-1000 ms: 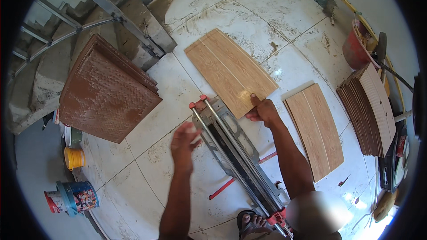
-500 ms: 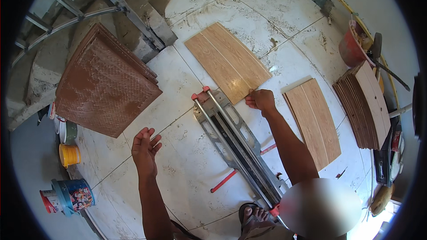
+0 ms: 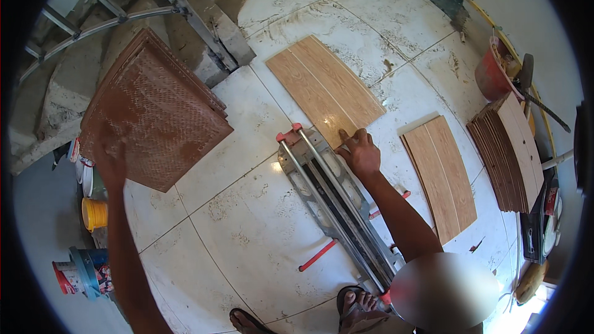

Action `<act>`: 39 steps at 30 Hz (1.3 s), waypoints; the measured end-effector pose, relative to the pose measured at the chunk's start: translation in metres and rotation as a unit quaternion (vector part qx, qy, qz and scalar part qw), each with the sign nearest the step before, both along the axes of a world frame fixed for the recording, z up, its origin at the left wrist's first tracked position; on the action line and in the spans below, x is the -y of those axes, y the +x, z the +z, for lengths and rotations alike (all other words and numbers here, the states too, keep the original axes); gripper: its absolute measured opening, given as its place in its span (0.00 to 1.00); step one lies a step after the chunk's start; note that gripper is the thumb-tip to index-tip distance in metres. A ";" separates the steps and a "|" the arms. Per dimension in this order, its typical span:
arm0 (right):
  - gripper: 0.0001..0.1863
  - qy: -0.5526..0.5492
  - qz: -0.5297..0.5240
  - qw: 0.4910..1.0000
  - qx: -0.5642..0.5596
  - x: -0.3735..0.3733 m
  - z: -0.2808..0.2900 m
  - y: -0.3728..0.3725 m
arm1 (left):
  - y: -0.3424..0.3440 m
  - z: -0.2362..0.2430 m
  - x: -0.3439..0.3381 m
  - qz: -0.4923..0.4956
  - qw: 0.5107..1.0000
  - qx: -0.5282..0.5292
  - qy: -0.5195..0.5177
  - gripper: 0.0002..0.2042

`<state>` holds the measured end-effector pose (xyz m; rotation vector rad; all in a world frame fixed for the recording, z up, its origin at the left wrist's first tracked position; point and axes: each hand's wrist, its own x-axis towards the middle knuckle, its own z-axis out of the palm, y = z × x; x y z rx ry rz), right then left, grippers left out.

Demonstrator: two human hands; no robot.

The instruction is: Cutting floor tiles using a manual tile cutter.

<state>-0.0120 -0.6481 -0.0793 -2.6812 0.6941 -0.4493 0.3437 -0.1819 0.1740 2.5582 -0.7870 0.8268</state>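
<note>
Wood-look tiles [image 3: 325, 86], light brown with a pale line along them, lie on the floor beyond a tile cutter [image 3: 337, 207]. My right hand [image 3: 361, 153] rests at their near corner, fingers apart and touching the surface. The cutter has two shiny rails, a grey base and red end pieces; its near end is hidden by a blurred patch. At the left, my left hand [image 3: 108, 161] is over the near-left edge of a stack of brown ridged tiles [image 3: 167, 111]. Motion smears its fingers, so contact cannot be made out.
More wood-look tiles [image 3: 440, 176] lie right of the cutter, beside an upright tile stack [image 3: 507, 151]. A red bucket [image 3: 492, 74] stands by the right wall. Stairs with a metal ladder [image 3: 192, 18] are at the upper left. Yellow [image 3: 94, 213] and blue [image 3: 93, 272] buckets line the left wall.
My left hand has swung left from the open floor to the brown tile stack. My right hand has shifted from the tile edge onto its corner, fingers spreading. A left foot now shows.
</note>
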 end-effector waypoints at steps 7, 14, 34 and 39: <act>0.31 0.009 -0.012 1.000 0.010 -0.005 0.000 0.006 | 0.070 0.050 -0.026 0.059 0.984 0.075 0.148 0.43; 0.33 0.045 -0.054 0.998 0.000 -0.008 0.015 0.009 | 0.078 0.037 -0.010 0.044 0.976 0.059 0.204 0.43; 0.49 0.151 -0.187 0.958 -0.158 0.005 0.045 0.037 | 0.084 0.028 -0.009 0.030 0.974 0.113 0.193 0.39; 0.36 0.136 -0.286 0.947 -0.058 0.064 0.047 0.027 | 0.085 0.020 -0.003 0.031 0.976 0.108 0.187 0.37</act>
